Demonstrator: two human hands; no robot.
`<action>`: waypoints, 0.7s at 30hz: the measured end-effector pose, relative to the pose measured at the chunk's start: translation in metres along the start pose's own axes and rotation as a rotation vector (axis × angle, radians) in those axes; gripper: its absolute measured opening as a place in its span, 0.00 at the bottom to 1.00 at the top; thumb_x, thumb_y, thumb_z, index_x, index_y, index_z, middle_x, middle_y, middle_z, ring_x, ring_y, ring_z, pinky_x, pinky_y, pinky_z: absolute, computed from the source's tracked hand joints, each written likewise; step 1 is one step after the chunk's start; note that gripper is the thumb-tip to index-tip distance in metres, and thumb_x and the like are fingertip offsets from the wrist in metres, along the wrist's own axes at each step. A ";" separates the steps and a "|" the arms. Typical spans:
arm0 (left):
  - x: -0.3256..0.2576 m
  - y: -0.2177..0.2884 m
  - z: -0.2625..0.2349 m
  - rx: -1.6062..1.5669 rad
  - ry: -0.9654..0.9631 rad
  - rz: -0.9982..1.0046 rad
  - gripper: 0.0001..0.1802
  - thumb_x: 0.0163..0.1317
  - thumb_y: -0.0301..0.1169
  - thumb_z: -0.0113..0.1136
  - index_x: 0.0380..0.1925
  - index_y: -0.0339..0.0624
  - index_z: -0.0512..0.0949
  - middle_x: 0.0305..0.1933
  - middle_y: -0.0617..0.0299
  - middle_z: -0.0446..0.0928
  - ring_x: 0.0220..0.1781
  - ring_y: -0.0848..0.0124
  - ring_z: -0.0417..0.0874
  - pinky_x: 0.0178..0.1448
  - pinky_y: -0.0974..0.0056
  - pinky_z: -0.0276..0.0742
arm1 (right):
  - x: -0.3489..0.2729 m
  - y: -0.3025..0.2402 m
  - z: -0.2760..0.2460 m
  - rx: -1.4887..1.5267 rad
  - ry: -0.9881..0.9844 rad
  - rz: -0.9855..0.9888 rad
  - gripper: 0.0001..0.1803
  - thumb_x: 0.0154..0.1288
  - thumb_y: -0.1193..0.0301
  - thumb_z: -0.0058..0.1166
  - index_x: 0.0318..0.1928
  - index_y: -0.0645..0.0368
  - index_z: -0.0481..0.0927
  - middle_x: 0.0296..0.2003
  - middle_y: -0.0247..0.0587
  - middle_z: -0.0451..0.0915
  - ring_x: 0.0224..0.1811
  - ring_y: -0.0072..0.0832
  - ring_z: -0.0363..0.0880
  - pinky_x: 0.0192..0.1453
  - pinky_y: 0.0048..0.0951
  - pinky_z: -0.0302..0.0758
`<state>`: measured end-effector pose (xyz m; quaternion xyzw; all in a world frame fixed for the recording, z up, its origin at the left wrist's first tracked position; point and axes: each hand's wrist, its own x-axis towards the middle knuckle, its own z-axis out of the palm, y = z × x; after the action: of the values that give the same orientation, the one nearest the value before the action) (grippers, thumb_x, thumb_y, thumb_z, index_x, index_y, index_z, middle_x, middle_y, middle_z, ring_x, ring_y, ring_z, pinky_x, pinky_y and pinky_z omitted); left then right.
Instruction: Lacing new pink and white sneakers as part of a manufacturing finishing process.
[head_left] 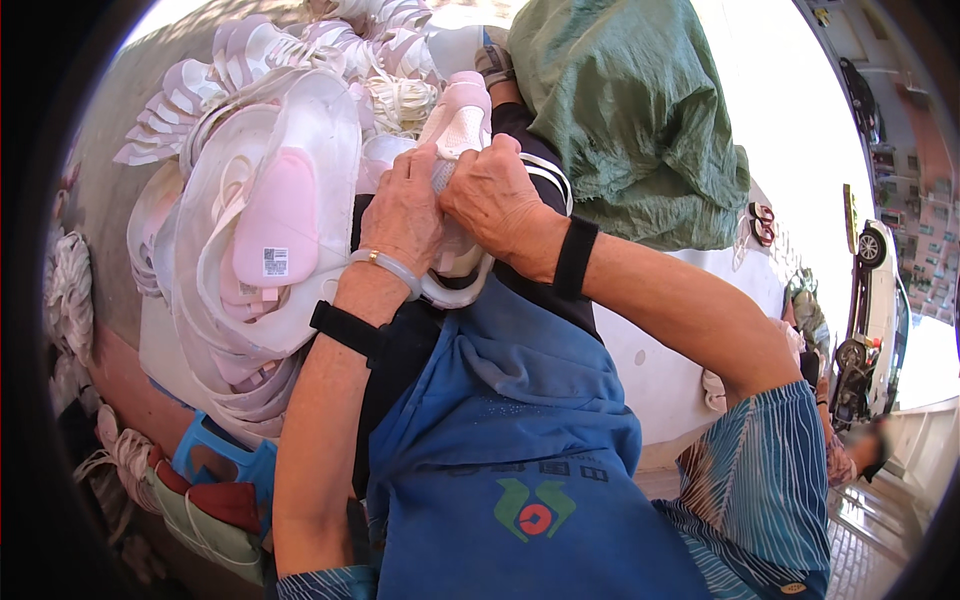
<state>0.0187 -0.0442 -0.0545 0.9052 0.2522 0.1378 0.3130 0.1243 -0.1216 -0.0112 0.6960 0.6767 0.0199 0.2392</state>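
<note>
A pale pink and white shoe upper [462, 112] rests over my lap, toe pointing away from me. My left hand [403, 212] is closed around its left side, fingers bent near the lacing area. From the other side my right hand [503, 207] pinches at the middle of the upper, its fingertips close to those of the left. A white lace-like loop [556, 180] curves out behind the right hand; whether the fingers hold it is hidden. Below the hands shows the upper's white rim [455, 292]. The blue apron [500, 430] covers my lap.
To the left lies a stack of pink and white shoe parts [275, 215] in clear plastic. Beyond it are rows of similar uppers [255, 50] and bundled white laces [400, 103]. A green sack [620, 120] stands at the right, a blue plastic stool [225, 450] at the lower left.
</note>
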 end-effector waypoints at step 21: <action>0.001 -0.006 -0.001 -0.089 0.040 0.001 0.26 0.58 0.22 0.53 0.59 0.37 0.66 0.54 0.44 0.71 0.57 0.46 0.73 0.57 0.53 0.72 | -0.046 0.018 -0.019 1.392 0.523 -0.063 0.07 0.65 0.71 0.52 0.35 0.62 0.74 0.35 0.45 0.71 0.44 0.39 0.72 0.50 0.33 0.69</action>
<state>0.0168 -0.0390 -0.0576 0.8876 0.2516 0.1673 0.3476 0.1301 -0.1594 0.0258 0.6393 0.5875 -0.2554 -0.4255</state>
